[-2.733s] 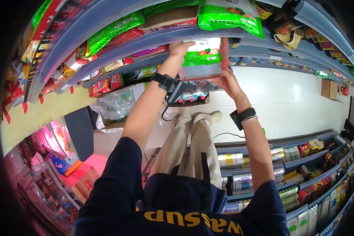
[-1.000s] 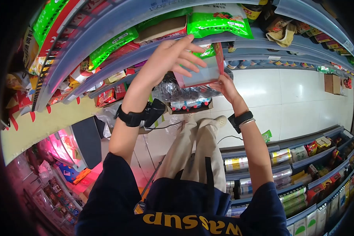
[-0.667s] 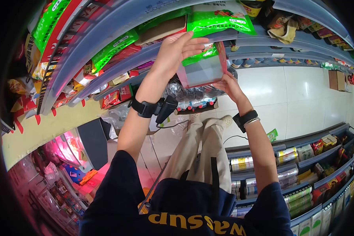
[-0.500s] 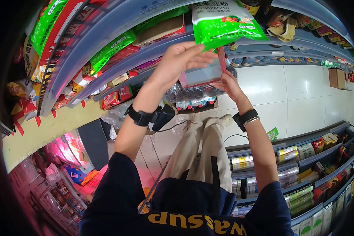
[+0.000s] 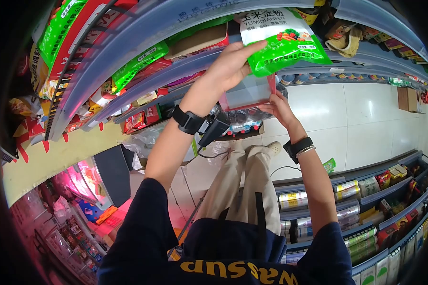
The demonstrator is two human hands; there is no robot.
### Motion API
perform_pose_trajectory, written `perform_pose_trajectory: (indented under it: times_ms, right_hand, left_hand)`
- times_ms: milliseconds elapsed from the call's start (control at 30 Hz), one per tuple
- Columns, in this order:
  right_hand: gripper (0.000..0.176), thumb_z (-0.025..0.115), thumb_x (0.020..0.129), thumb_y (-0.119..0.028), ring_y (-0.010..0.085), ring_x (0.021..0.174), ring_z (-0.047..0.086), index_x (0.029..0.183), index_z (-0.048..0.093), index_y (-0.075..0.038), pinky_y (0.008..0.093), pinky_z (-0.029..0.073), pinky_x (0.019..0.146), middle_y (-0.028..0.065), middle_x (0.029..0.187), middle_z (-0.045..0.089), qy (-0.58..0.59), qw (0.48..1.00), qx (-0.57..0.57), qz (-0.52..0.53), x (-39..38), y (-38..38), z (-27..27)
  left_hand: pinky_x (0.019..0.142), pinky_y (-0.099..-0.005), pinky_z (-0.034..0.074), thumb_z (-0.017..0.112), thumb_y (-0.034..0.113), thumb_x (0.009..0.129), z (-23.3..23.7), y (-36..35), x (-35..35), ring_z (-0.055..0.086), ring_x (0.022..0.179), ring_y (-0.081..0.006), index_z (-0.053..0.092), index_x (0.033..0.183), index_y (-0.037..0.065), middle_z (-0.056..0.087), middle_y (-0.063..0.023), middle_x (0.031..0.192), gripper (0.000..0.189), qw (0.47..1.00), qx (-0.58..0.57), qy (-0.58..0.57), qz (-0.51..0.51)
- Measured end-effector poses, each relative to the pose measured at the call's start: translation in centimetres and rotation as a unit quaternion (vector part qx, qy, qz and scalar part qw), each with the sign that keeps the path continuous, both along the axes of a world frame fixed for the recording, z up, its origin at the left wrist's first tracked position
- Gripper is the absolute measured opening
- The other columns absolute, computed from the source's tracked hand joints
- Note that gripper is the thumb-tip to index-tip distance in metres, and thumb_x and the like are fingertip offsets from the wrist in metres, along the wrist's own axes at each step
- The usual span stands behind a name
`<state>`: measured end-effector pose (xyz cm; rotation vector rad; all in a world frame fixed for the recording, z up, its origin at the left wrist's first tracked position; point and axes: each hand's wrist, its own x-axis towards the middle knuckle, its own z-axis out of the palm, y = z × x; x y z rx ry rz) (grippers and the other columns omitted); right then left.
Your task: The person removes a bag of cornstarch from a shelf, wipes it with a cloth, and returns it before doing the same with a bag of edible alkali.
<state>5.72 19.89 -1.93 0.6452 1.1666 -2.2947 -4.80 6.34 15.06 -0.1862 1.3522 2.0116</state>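
A green-and-white bag of corn starch [image 5: 290, 45] lies tilted at the shelf edge, its printed front facing me. My left hand [image 5: 230, 66] is at the bag's lower left edge, one finger over the front and the rest tucked out of sight beneath it. Just below is an open red-edged carton [image 5: 246, 92] with pale inner walls, partly covered by the left hand and the bag. My right hand [image 5: 281, 110] grips the carton's near right corner with its fingertips. Both wrists wear black straps with devices.
Blue-grey shelves [image 5: 176, 71] curve across the front, holding green bags [image 5: 140, 64] and red packs [image 5: 141, 119]. A yellow cloth [image 5: 345, 42] hangs at the right. Behind me stands another shelf with wrapped rolls [image 5: 347, 190]. A cardboard box [image 5: 407, 99] sits on the tiled floor [image 5: 314, 114].
My left hand has moved up from over the carton to the bag's edge and closed there. The bag has shifted a little down and right. My right hand stays on the carton.
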Motion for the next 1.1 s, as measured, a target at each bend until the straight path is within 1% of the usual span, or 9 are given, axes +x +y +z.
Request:
perform_pose_trajectory:
  times_ms: [333, 400, 500, 633, 733, 800, 833, 933, 1100]
  right_hand:
    - [0.046, 0.04, 0.086, -0.028, 0.0262, 0.097, 0.052, 0.122, 0.031, -0.003, 0.0353, 0.047, 0.079, 0.0171, 0.111, 0.047, 0.032, 0.999, 0.015, 0.022, 0.5, 0.3, -0.1]
    - [0.047, 0.04, 0.086, -0.03, 0.027, 0.098, 0.051, 0.123, 0.03, -0.002, 0.0357, 0.046, 0.08, 0.0178, 0.112, 0.046, 0.042, 0.992, -0.109, -0.052, 1.8, 1.1, 1.1]
    - [0.049, 0.038, 0.086, -0.031, 0.0281, 0.1, 0.05, 0.123, 0.03, -0.001, 0.0364, 0.045, 0.082, 0.0188, 0.114, 0.045, 0.069, 0.93, -0.33, -0.149, 4.6, 1.5, 4.4]
    - [0.059, 0.031, 0.087, -0.044, 0.0296, 0.109, 0.043, 0.126, 0.026, 0.0, 0.0386, 0.039, 0.089, 0.0171, 0.124, 0.038, 0.064, 0.89, -0.445, -0.074, 4.7, 1.1, 4.1]
    - [0.049, 0.04, 0.087, -0.034, 0.0199, 0.1, 0.05, 0.121, 0.035, 0.001, 0.0313, 0.043, 0.084, 0.0143, 0.117, 0.046, 0.03, 0.951, -0.306, 0.016, 2.2, 0.9, -4.0]
    - [0.044, 0.043, 0.086, -0.028, 0.0154, 0.095, 0.052, 0.118, 0.039, 0.002, 0.0271, 0.044, 0.081, 0.011, 0.112, 0.05, 0.092, 0.995, 0.004, 0.038, 0.7, 0.0, -2.3]
    - [0.044, 0.044, 0.085, -0.029, 0.0143, 0.093, 0.052, 0.117, 0.04, 0.002, 0.0258, 0.045, 0.078, 0.0099, 0.11, 0.05, 0.084, 0.996, 0.035, 0.005, 0.5, -0.2, -1.9]
    - [0.043, 0.048, 0.082, -0.027, 0.0163, 0.089, 0.055, 0.116, 0.037, -0.002, 0.0278, 0.047, 0.074, 0.0101, 0.1, 0.053, 0.01, 1.0, 0.013, 0.004, 0.2, -0.3, -0.1]
    - [0.038, 0.047, 0.081, -0.021, 0.0187, 0.079, 0.058, 0.113, 0.034, -0.004, 0.0284, 0.048, 0.072, 0.0114, 0.089, 0.054, 0.013, 1.0, -0.015, 0.006, 0.0, 0.0, -1.1]
  left_hand:
    - [0.081, -0.0259, 0.043, 0.056, 0.011, 0.079, 3.6, -1.6, 4.8, 0.053, 0.093, -0.0125, 0.045, 0.111, -0.003, 0.053, -0.0087, 0.107, 0.036, 0.992, -0.019, 0.041, -0.118]
    - [0.085, -0.0266, 0.04, 0.058, 0.009, 0.077, 3.7, -1.5, 6.6, 0.048, 0.1, -0.0127, 0.041, 0.116, -0.002, 0.05, -0.0076, 0.112, 0.044, 0.976, -0.026, 0.15, -0.159]
    - [0.09, -0.0265, 0.035, 0.057, 0.003, 0.076, 3.4, -2.3, 9.1, 0.042, 0.108, -0.0117, 0.031, 0.125, 0.0, 0.044, -0.007, 0.12, 0.055, 0.97, -0.018, 0.114, -0.215]
    - [0.093, -0.0268, 0.031, 0.055, 0.001, 0.077, -0.1, -4.5, 10.6, 0.04, 0.11, -0.0121, 0.027, 0.127, 0.001, 0.042, -0.007, 0.121, 0.057, 0.958, -0.063, 0.139, -0.242]
    - [0.092, -0.0276, 0.033, 0.054, -0.001, 0.077, -2.7, -6.6, 10.3, 0.042, 0.109, -0.0133, 0.027, 0.126, -0.001, 0.042, -0.0081, 0.121, 0.056, 0.962, -0.129, 0.139, -0.198]
    - [0.091, -0.0284, 0.035, 0.052, -0.003, 0.076, -3.4, -7.5, 9.4, 0.043, 0.108, -0.015, 0.027, 0.126, -0.001, 0.042, -0.0091, 0.121, 0.056, 0.977, -0.104, 0.071, -0.169]
    - [0.091, -0.0292, 0.036, 0.05, -0.004, 0.074, -3.8, -7.9, 9.0, 0.044, 0.108, -0.0166, 0.027, 0.126, -0.001, 0.043, -0.0102, 0.121, 0.056, 0.987, -0.08, 0.003, -0.138]
    - [0.085, -0.0292, 0.042, 0.046, -0.008, 0.07, -5.4, -8.8, 8.0, 0.05, 0.101, -0.0197, 0.03, 0.125, 0.002, 0.045, -0.012, 0.117, 0.058, 0.984, 0.004, -0.15, -0.091]
    - [0.081, -0.0307, 0.044, 0.042, -0.007, 0.069, -7.2, -9.3, 6.0, 0.052, 0.097, -0.0205, 0.036, 0.12, 0.004, 0.048, -0.0115, 0.112, 0.053, 0.989, -0.011, -0.149, -0.023]
